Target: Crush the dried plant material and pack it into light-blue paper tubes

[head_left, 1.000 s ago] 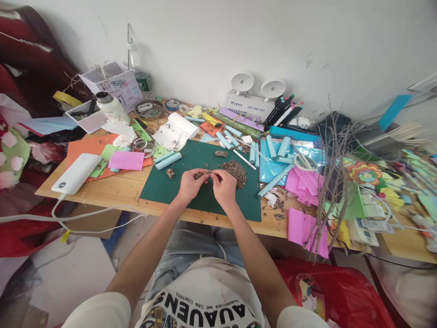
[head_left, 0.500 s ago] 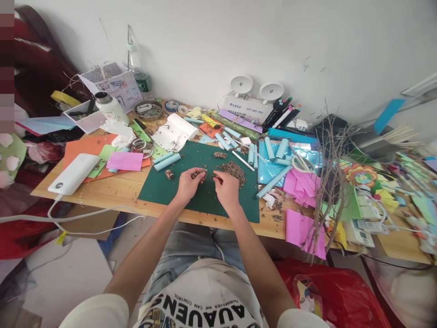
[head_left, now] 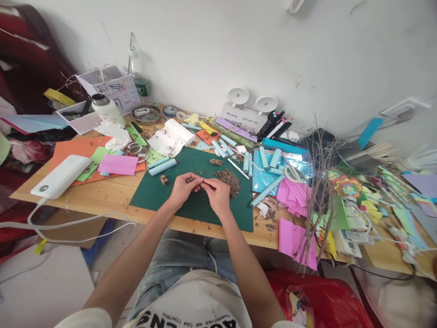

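Over a green cutting mat (head_left: 146, 193), my left hand (head_left: 181, 190) is closed around a small clump of dry brown plant bits (head_left: 189, 180), mostly hidden by the fingers. My right hand (head_left: 217, 195) has thumb and fingers pinched, its tips meeting those of the left; whatever lies in the pinch is too small to make out. Just beyond the right hand is a loose pile of the same brown bits (head_left: 230, 182). One compact brown lump (head_left: 216, 161) rests behind the hands, and another lump (head_left: 164, 180) lies to their left.
Light-blue paper tubes (head_left: 163, 166) lie at the mat's left corner, with more on a blue packet (head_left: 258, 182) at right. Upright bare twigs (head_left: 319, 182) stand farther right. A white power bank (head_left: 61, 176) with a cable and an open bottle (head_left: 107, 109) are on the left.
My right hand has come left so its fingertips meet the left hand's. The clump is now more covered by fingers. The whole view has shifted slightly.
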`<action>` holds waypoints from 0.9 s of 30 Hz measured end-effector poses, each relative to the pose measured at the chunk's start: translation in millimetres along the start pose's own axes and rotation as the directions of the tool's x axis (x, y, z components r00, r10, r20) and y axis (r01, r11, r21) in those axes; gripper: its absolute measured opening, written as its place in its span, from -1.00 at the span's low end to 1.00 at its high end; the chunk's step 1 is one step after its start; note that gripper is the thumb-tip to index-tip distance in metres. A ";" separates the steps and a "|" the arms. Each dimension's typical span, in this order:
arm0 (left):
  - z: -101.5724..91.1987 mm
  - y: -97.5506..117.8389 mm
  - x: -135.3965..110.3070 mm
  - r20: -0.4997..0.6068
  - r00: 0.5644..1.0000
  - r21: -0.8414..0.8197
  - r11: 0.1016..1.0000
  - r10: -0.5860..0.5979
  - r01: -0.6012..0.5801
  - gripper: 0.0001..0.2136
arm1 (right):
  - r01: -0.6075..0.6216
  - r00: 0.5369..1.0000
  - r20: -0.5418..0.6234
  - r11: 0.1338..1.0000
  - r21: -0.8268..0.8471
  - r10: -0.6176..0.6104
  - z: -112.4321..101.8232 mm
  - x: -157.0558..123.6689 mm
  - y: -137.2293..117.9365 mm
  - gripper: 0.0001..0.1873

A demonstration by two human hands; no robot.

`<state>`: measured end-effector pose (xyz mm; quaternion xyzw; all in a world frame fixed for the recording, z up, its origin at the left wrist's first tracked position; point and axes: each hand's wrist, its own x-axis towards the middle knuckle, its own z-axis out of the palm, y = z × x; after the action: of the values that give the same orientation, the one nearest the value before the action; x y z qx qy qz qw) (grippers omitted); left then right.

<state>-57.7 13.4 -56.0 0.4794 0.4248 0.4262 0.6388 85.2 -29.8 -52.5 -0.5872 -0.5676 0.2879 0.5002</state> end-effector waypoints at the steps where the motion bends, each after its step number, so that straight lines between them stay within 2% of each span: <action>1: -0.4 -0.5 -0.4 -0.010 1.000 -0.013 1.000 -0.015 0.015 -0.67 | 0.014 0.999 -0.036 1.000 -0.008 -0.014 1.5 -0.2 0.7 -0.82; 3: -0.8 -2.6 -1.7 -0.048 0.999 -0.003 1.000 -0.023 0.023 -0.65 | 0.033 0.996 -0.083 0.999 -0.023 -0.035 4.3 -0.3 1.3 -0.80; 5: -0.6 -5.3 -3.5 -0.093 0.995 0.069 0.998 0.020 -0.013 -0.65 | 0.021 0.995 -0.101 0.999 -0.032 -0.025 6.7 -0.4 1.2 -0.80; 9: 3.6 -8.7 -7.5 -0.118 0.976 0.296 0.944 0.185 -0.144 -0.75 | -0.047 0.991 -0.127 0.999 -0.028 0.043 11.3 -2.6 0.7 -0.80; 12: 7.7 -8.3 -9.4 -0.073 0.949 0.457 0.856 0.306 -0.241 -0.85 | -0.052 0.991 -0.130 0.995 -0.090 0.040 14.6 -3.9 1.8 -0.80; 14: 8.5 -7.3 -9.7 -0.035 0.936 0.525 0.803 0.349 -0.280 -0.86 | -0.114 0.984 -0.139 0.993 -0.031 0.109 15.2 -3.3 3.3 -0.82; 17: 6.4 -5.3 -9.7 -0.048 0.918 0.577 0.762 0.393 -0.296 -0.85 | -0.252 0.943 -0.176 0.953 0.170 0.281 10.6 -1.2 4.6 -0.82; 18: 5.5 -4.6 -9.8 -0.049 0.916 0.582 0.757 0.398 -0.297 -0.84 | -0.266 0.933 -0.197 0.944 0.195 0.303 7.6 -1.0 4.4 -0.81; 20: 4.4 -3.7 -10.2 -0.031 0.922 0.564 0.769 0.385 -0.302 -0.83 | -0.225 0.942 -0.225 0.966 0.125 0.249 0.8 -1.7 2.8 -0.80; 23: 4.8 -4.6 -11.2 -0.027 0.937 0.496 0.819 0.348 -0.289 -0.85 | -0.112 0.983 -0.153 0.992 -0.054 0.103 -6.7 -4.3 -1.0 -0.79; 25: 5.2 -6.8 -11.8 -0.042 0.946 0.456 0.849 0.320 -0.267 -0.84 | -0.080 0.993 -0.086 0.995 -0.067 0.075 -8.6 -5.5 -3.0 -0.75; 27: 5.0 -9.7 -12.4 -0.032 0.956 0.424 0.870 0.292 -0.252 -0.84 | -0.080 0.997 -0.024 0.997 -0.006 0.080 -8.9 -5.5 -4.0 -0.72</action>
<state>-55.1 -1.3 -62.9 0.6384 0.4636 0.4340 0.4350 90.7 -38.0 -47.2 -0.6146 -0.5387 0.2984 0.4930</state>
